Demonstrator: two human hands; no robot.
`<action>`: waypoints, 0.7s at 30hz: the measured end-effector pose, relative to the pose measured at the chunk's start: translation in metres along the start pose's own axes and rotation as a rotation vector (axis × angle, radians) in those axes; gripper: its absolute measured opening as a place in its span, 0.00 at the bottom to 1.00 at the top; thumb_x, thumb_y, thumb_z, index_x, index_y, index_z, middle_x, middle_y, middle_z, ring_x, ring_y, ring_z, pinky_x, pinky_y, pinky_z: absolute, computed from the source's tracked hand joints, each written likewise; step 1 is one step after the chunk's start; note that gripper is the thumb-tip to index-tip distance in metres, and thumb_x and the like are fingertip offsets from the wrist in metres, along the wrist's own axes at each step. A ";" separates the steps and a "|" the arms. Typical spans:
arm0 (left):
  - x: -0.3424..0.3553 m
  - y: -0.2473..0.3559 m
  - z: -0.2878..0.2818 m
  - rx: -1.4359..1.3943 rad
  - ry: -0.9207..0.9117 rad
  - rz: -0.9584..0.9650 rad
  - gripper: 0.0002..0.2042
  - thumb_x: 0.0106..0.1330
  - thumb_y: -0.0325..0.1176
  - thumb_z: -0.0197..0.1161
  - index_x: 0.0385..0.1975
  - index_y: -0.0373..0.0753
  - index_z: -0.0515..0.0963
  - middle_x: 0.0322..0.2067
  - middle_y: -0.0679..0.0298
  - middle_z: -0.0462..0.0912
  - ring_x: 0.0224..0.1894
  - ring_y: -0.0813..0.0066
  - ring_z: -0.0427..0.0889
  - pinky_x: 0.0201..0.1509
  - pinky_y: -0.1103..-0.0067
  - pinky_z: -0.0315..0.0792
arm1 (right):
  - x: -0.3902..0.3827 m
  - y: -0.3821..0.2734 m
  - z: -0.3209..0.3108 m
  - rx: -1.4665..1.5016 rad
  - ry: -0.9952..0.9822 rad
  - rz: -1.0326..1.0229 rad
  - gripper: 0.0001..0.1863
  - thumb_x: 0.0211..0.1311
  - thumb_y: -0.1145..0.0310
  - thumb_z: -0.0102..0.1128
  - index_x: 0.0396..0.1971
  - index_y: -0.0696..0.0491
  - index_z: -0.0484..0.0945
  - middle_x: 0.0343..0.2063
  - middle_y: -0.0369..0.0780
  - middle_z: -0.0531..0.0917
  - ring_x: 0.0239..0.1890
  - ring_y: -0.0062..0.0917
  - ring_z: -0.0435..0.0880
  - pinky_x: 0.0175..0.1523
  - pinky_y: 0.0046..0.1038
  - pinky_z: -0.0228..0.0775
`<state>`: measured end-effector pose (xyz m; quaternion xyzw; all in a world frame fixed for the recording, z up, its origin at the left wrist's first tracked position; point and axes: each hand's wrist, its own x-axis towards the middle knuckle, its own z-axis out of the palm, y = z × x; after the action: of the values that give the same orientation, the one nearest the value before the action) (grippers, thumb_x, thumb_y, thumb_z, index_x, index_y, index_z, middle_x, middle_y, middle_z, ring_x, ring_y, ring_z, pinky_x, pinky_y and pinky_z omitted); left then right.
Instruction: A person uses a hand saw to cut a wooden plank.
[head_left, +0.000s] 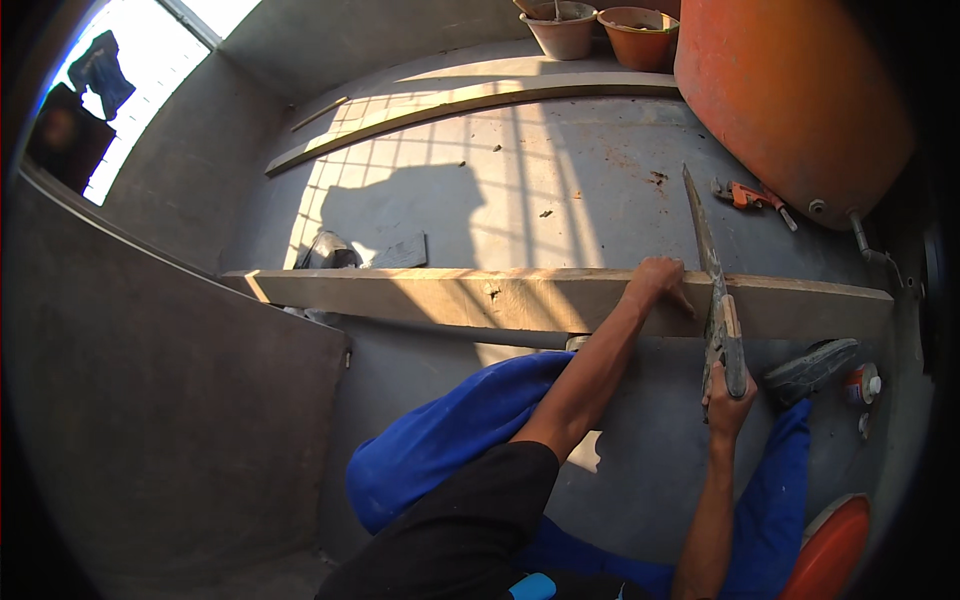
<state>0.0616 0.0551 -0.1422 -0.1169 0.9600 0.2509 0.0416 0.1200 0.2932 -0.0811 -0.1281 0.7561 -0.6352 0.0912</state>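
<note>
A long pale timber beam lies crosswise before me, propped above the grey floor. My left hand grips it just right of centre, fingers bent over the wood. Beside those fingers a handsaw crosses the beam, its blade pointing away from me. My right hand is closed on the saw's handle, below the beam's near edge. Behind the beam, at left, are a dark, indistinct object and a grey flat piece. My blue-trousered left leg is bent under my left arm.
Another long plank, two buckets and a large orange tank stand or lie at the back. An orange wrench rests by the tank. My shoe, a small can and a red round object are at right.
</note>
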 end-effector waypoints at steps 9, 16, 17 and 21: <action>0.006 -0.018 -0.025 0.023 -0.169 -0.096 0.46 0.31 0.64 0.74 0.45 0.29 0.77 0.38 0.48 0.83 0.41 0.59 0.84 0.46 0.71 0.76 | -0.147 -0.045 -0.083 -0.272 0.022 0.042 0.03 0.47 0.77 0.57 0.22 0.62 0.75 0.11 0.37 0.75 0.14 0.18 0.76 0.19 0.22 0.63; 0.005 -0.001 -0.012 0.006 -0.138 -0.005 0.44 0.30 0.62 0.76 0.41 0.28 0.78 0.36 0.48 0.83 0.41 0.58 0.84 0.45 0.71 0.76 | -0.062 -0.003 -0.039 -0.231 0.038 -0.091 0.10 0.48 0.74 0.58 0.15 0.58 0.67 0.09 0.35 0.67 0.12 0.14 0.64 0.18 0.25 0.55; 0.004 -0.004 -0.012 0.012 -0.111 0.014 0.43 0.30 0.62 0.76 0.40 0.28 0.78 0.36 0.49 0.83 0.41 0.58 0.84 0.45 0.71 0.76 | -0.022 -0.008 -0.035 -0.220 0.014 -0.088 0.10 0.48 0.74 0.58 0.15 0.58 0.67 0.09 0.35 0.67 0.12 0.14 0.64 0.18 0.25 0.55; -0.005 0.004 -0.024 0.020 -0.158 -0.021 0.42 0.30 0.66 0.73 0.36 0.32 0.80 0.33 0.50 0.84 0.37 0.58 0.84 0.42 0.70 0.77 | -0.010 -0.016 -0.004 -0.099 -0.031 0.052 0.10 0.55 0.73 0.54 0.16 0.56 0.71 0.09 0.31 0.68 0.10 0.13 0.65 0.16 0.22 0.55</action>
<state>0.0651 0.0476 -0.1192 -0.1064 0.9550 0.2490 0.1209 0.1298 0.2972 -0.0645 -0.1228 0.7883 -0.5922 0.1129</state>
